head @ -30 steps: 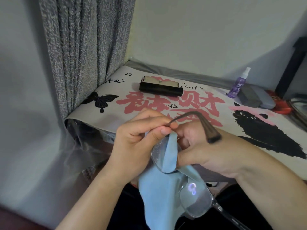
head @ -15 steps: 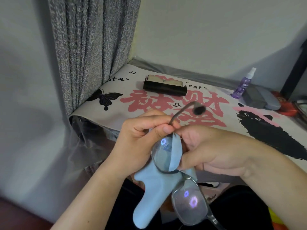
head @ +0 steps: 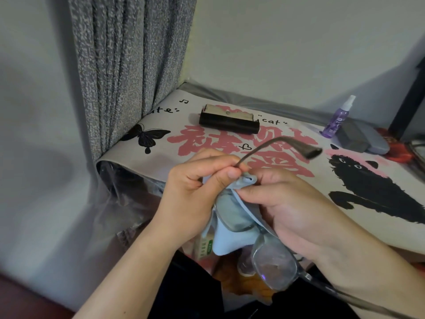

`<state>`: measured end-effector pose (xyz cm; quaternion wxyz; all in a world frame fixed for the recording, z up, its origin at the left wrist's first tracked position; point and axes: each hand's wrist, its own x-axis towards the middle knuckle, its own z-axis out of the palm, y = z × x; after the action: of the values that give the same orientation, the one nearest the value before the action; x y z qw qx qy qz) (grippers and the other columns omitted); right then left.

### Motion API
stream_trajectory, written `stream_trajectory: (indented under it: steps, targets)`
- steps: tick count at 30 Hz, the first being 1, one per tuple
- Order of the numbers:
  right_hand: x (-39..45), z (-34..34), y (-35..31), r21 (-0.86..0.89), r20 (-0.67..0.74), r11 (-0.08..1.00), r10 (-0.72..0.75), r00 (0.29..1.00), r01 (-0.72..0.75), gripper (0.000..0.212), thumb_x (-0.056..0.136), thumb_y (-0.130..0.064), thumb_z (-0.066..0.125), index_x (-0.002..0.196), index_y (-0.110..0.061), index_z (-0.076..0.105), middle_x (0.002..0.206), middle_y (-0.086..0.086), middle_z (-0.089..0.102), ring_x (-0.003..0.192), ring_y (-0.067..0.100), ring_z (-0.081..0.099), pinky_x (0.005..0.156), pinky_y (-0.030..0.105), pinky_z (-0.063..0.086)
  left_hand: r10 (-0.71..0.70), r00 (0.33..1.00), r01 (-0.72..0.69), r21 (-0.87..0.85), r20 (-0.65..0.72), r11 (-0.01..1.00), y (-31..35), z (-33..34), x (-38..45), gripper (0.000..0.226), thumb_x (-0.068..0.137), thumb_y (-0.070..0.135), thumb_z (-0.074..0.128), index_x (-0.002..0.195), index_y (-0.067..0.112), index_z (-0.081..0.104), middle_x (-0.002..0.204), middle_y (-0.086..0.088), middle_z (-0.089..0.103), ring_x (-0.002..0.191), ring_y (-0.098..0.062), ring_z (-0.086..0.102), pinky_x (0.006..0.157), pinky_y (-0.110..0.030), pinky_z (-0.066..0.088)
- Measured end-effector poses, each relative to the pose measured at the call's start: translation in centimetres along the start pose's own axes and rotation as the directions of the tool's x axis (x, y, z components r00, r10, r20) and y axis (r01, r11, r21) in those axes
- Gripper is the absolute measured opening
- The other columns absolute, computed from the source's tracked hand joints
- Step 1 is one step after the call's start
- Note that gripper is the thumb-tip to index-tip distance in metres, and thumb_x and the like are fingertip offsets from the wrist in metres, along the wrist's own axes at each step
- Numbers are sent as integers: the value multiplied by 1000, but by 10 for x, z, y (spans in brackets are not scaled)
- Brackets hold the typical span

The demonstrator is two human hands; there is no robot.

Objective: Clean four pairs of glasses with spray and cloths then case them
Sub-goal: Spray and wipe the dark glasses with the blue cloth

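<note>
- Glasses (head: 257, 229) are being held in the air in front of the person, just short of the counter (head: 264, 180) edge, with 1 temple arm sticking up and back toward the printed mat.
- Left hand (head: 195, 194) is pinching the frame near the hinge between thumb and curled fingers; this grip seems to be steadying the frame while the lens is rubbed.
- Right hand (head: 292, 208) is gripping the light blue cloth (head: 230, 236), folded over the upper lens, thumb on one face; the fingers behind are hidden, so lens contact there cannot be confirmed.
- Cloth tail is hanging loose below the hands, and the lower lens is bare and uncovered, so it is probably waiting its turn.
- Spray bottle (head: 338, 118) is standing upright at the far right of the counter, just beside a grey case (head: 361, 139), within reach but out of the wiping space.
- Black case (head: 228, 122) is lying open near the back wall, well apart from the hands, likely ready to receive a cleaned pair.
- Judging by this, the step in hand is wiping, with casing to follow.
</note>
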<state>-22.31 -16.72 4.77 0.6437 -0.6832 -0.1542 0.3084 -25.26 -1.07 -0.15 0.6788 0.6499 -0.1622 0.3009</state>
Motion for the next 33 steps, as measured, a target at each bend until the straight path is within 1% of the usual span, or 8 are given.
stream_trajectory:
  steps: [5,7,12,15,18,22,26,33]
  targets:
    - [-2,-3,-3,-90,-12,995,-42,999,41,10,89,-3,69,97,0,73,105,29,72,96,32,72,96,50,53,35,999,-35,62,-3,997,1,-2,-1,12,91,26,68,95,29,79,94,16,73,90,-8,67,85,-26,51]
    - [-1,-3,-6,-127,60,990,-49,997,56,21,82,-4,72,103,-1,73,108,27,72,104,35,72,99,50,53,60,998,-61,86,12,994,2,1,-2,13,93,28,67,100,25,78,94,15,70,90,-12,66,84,-27,49]
    - [-2,-2,-5,-77,77,997,-8,997,14,20,89,4,62,104,0,74,100,17,77,95,28,75,82,32,59,-8,1000,8,-40,-3,999,2,5,-5,13,91,28,71,97,23,81,91,-11,69,87,-21,68,82,-28,52]
    - [-6,-3,4,-4,17,1000,3,1000,-3,21,95,-2,56,99,-4,77,97,18,76,87,28,73,76,33,58,-9,999,7,31,37,999,1,4,-3,10,92,17,70,94,17,80,87,1,66,83,-16,64,80,-22,49]
    - [-9,-2,10,-22,-51,999,-46,998,44,22,97,-12,58,93,-13,79,97,14,78,92,27,75,87,40,58,-20,997,14,80,68,997,-1,3,-2,11,92,19,69,95,21,79,88,9,66,85,-14,64,82,-23,47]
    - [-10,-2,7,-122,-1,977,-175,985,173,34,93,0,62,83,-28,79,86,-2,77,90,12,74,82,27,56,29,995,-46,180,97,983,-3,6,-3,13,93,23,67,97,26,78,99,11,64,98,-22,63,92,-28,46]
    - [-9,-9,-1,-196,47,946,-253,966,257,22,87,5,70,92,-15,76,92,11,76,93,24,74,88,35,59,-30,994,28,20,106,999,-3,13,-4,14,92,20,65,99,24,77,103,3,62,99,-15,63,93,-27,47]
    - [-8,-7,0,-314,-25,899,-330,944,307,17,83,-31,71,85,-16,76,80,2,76,78,11,70,76,28,58,-221,973,231,-188,68,955,-1,17,-3,13,88,20,68,91,19,81,100,-10,69,96,-21,67,89,-29,52]
